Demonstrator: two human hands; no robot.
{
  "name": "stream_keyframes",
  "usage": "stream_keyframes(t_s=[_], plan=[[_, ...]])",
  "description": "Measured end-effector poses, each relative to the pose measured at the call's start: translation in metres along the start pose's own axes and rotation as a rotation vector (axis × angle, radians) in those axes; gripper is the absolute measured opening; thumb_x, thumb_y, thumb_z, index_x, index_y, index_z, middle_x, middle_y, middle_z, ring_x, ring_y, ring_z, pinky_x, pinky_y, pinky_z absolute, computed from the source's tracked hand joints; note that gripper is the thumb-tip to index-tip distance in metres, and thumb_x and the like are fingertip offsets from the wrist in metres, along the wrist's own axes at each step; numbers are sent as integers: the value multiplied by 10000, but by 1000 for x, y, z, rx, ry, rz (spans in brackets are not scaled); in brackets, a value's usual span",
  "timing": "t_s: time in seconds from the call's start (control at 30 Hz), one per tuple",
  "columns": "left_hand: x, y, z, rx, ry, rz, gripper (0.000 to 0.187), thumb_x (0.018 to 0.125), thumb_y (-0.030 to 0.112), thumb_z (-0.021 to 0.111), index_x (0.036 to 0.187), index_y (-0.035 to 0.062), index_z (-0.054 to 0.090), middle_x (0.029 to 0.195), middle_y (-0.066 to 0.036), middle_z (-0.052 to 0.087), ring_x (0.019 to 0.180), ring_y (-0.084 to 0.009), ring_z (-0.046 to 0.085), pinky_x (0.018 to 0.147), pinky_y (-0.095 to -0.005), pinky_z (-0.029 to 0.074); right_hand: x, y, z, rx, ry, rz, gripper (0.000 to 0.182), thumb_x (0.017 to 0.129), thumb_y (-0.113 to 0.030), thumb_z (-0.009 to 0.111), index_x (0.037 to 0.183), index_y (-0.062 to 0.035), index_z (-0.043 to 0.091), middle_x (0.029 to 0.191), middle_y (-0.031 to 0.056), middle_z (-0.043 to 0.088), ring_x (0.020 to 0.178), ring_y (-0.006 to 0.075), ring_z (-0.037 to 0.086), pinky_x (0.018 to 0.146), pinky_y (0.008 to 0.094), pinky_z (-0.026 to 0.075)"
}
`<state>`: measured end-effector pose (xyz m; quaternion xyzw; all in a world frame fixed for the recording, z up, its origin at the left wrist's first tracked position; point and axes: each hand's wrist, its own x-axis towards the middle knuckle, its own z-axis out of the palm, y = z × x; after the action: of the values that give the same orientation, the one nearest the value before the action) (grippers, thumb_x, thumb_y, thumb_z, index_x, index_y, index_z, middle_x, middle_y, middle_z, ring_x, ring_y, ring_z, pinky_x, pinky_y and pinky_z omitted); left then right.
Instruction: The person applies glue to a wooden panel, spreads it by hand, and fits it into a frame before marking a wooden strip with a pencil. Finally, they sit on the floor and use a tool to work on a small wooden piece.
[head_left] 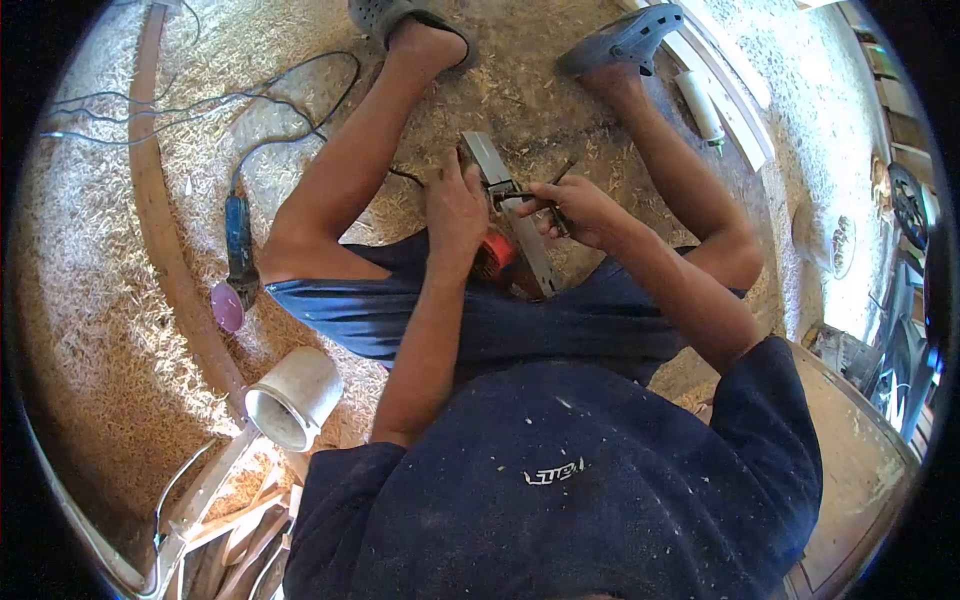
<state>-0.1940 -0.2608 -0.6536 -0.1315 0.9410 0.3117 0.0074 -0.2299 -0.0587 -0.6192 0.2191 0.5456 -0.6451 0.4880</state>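
An electric planer [530, 250] lies between my thighs with its long grey metal sole facing up. Part of its red body [495, 256] shows beside my left wrist. My left hand [458, 205] is closed around the planer's side, near the dark slot across the middle of the sole. In my right hand [583, 210] is a thin, dark metal tool [518, 195], gripped between thumb and fingers. Its tip reaches the slot; its exact kind is too small to make out. A dark rod end [568, 168] sticks up behind the right hand.
An angle grinder [238, 240] with a purple disc lies left of my knee, its cord [290, 100] looping across the shavings. A whitish bucket [295, 398] lies tipped near wood offcuts [235, 535]. On the right are a white tube [700, 108] and pale wooden strips [725, 95].
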Motion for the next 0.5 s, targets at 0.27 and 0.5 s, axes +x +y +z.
stream_keyframes(t_s=[0.27, 0.5], plan=[[115, 34, 12, -41, -538, 878, 318, 1025, 225, 511, 1310, 127, 610, 1430, -117, 546, 1243, -336, 568, 1019, -471, 468, 26, -25, 8, -516, 206, 53, 400, 1047, -296, 489, 988, 60, 661, 824, 182, 684, 637, 268, 651, 515, 456, 461], [111, 22, 33, -84, -637, 1167, 506, 944, 211, 597, 1436, 195, 478, 1578, -18, 395, 1287, -288, 552, 1005, -411, 511, 54, 14, -26, -1091, 106, -257, 383, 1011, -308, 544, 1163, 43, 550, 705, 60, 514, 591, 187, 536, 451, 366, 391]])
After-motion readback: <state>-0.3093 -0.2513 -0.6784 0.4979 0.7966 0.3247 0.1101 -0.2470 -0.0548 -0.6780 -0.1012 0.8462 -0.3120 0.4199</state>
